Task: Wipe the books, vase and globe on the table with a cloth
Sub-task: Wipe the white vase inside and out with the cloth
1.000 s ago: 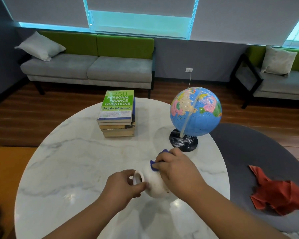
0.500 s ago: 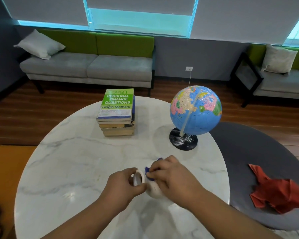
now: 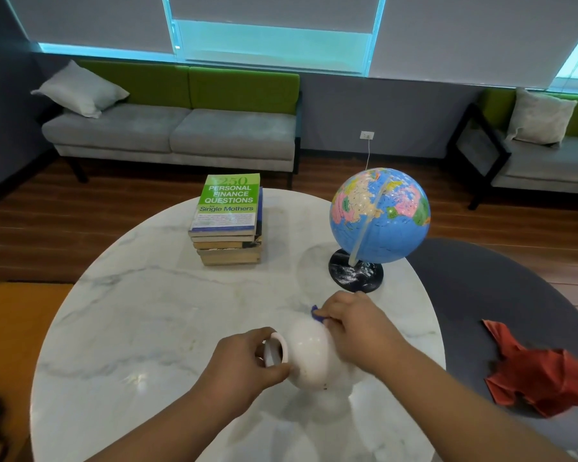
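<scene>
A white vase is tipped on its side above the round marble table, its mouth turned left. My left hand grips the vase by its neck and rim. My right hand presses a blue cloth against the far right side of the vase; only a corner of the cloth shows past the fingers. Several stacked books, topped by a green one, stand at the back of the table. A blue globe on a black base stands at the back right.
A dark grey round surface adjoins the table on the right and carries a crumpled red cloth. Grey-and-green sofas line the far wall. Wooden floor lies between them and the table.
My right hand with the blue cloth has slid from the top of the vase to its far right side. More of the white body now shows. My left hand keeps its hold on the neck.
</scene>
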`<action>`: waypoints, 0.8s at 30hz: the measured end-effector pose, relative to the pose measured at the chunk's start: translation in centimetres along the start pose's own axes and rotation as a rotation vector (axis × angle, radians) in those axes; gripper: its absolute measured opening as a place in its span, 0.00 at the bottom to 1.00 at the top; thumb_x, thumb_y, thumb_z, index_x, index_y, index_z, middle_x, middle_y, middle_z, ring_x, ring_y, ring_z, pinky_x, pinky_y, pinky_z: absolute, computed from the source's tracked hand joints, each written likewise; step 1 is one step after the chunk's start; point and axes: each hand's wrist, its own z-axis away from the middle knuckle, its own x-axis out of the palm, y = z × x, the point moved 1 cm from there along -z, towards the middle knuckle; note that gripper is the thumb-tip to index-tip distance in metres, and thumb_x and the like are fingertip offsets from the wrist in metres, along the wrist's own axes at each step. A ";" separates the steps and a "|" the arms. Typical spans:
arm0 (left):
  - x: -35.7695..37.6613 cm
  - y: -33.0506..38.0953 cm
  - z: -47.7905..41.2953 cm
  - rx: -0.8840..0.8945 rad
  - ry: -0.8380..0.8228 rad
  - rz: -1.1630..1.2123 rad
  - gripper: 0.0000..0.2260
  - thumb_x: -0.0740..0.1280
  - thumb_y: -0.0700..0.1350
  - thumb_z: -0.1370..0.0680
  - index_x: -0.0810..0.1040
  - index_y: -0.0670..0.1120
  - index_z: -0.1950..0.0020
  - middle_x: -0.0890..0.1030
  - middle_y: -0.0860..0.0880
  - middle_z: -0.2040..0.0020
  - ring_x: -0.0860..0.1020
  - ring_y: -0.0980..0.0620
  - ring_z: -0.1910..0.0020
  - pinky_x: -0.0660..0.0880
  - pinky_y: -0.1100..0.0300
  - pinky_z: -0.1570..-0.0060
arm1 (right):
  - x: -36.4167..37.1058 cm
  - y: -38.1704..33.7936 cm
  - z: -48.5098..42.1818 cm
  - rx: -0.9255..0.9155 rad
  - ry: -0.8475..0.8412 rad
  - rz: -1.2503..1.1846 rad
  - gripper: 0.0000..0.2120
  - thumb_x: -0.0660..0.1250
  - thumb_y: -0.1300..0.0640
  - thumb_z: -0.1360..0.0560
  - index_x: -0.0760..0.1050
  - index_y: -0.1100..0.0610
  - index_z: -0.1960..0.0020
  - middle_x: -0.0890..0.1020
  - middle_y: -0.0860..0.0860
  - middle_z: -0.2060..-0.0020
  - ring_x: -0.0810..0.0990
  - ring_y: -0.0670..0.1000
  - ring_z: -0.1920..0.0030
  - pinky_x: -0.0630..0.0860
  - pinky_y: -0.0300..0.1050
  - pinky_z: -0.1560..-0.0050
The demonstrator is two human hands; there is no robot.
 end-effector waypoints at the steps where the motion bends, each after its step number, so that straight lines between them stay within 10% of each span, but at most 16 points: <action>1: 0.0 0.0 0.0 0.015 -0.006 -0.017 0.12 0.75 0.51 0.35 0.79 0.56 0.53 0.77 0.55 0.67 0.73 0.59 0.72 0.67 0.71 0.68 | 0.1 0.3 -0.2 0.006 0.003 0.026 0.13 0.61 0.57 0.22 0.79 0.48 0.42 0.78 0.43 0.46 0.69 0.51 0.51 0.70 0.43 0.45; 6: -0.4 0.1 0.1 0.079 -0.071 -0.041 0.08 0.74 0.48 0.33 0.76 0.54 0.59 0.77 0.55 0.67 0.74 0.59 0.72 0.69 0.67 0.67 | 1.0 -3.0 1.1 -0.358 -0.088 0.105 0.10 0.71 0.57 0.31 0.83 0.47 0.51 0.80 0.43 0.57 0.74 0.52 0.60 0.76 0.42 0.63; 11: -0.7 0.3 0.0 0.086 -0.100 -0.064 0.11 0.76 0.48 0.33 0.77 0.56 0.54 0.76 0.61 0.67 0.75 0.60 0.71 0.70 0.71 0.66 | 0.1 0.1 -0.5 -0.014 -0.087 0.018 0.13 0.59 0.54 0.20 0.77 0.45 0.39 0.77 0.43 0.44 0.67 0.49 0.50 0.69 0.40 0.43; 19: -0.6 0.4 0.1 0.087 -0.095 -0.064 0.08 0.73 0.49 0.33 0.77 0.55 0.56 0.78 0.57 0.66 0.78 0.59 0.69 0.73 0.65 0.65 | 1.5 -3.9 1.8 -0.324 -0.064 0.195 0.14 0.57 0.52 0.31 0.81 0.47 0.54 0.77 0.43 0.61 0.72 0.51 0.62 0.76 0.45 0.67; 24: -0.6 -0.2 0.3 -0.057 -0.049 0.042 0.12 0.77 0.50 0.36 0.80 0.56 0.56 0.81 0.55 0.64 0.79 0.58 0.69 0.72 0.67 0.65 | 1.0 0.3 3.2 -0.067 0.089 -0.147 0.12 0.64 0.58 0.26 0.82 0.49 0.46 0.78 0.38 0.52 0.75 0.51 0.52 0.70 0.32 0.50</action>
